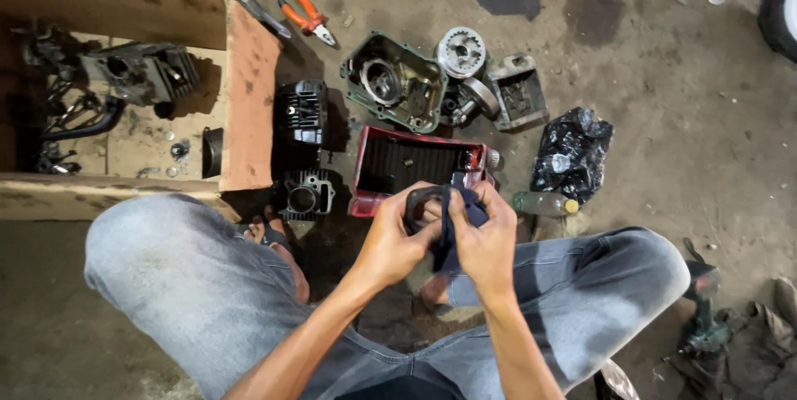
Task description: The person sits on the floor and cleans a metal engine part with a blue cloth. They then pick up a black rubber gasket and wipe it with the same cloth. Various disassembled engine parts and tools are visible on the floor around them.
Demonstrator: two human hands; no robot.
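On an oil-stained concrete floor (664,60), a person squats in grey jeans beside an open wooden crate (249,76) holding a finned engine part and loose fittings. Spread ahead lie a green-rimmed engine case (392,83), a clutch assembly (462,53), a grey cover (516,91), a red tray (415,161), two black finned cylinders (301,111) (one stands behind the other), a black plastic bag (571,151), a plastic bottle (544,202) and orange-handled pliers (307,15); a cordless drill (704,309) rests at the right knee. Above the near edge of the tray, between the knees, both hands meet on a dark ring-shaped part (418,203). The left hand (390,242) is closed round the ring's near rim, thumb on top. The right hand (486,238) is curled tight on a dark blue rag (457,217) pressed against the ring. The ring looks stiff and light, likely greasy and so slippery; its rim seems the surest place to grip, with the soft rag giving the fingers purchase.
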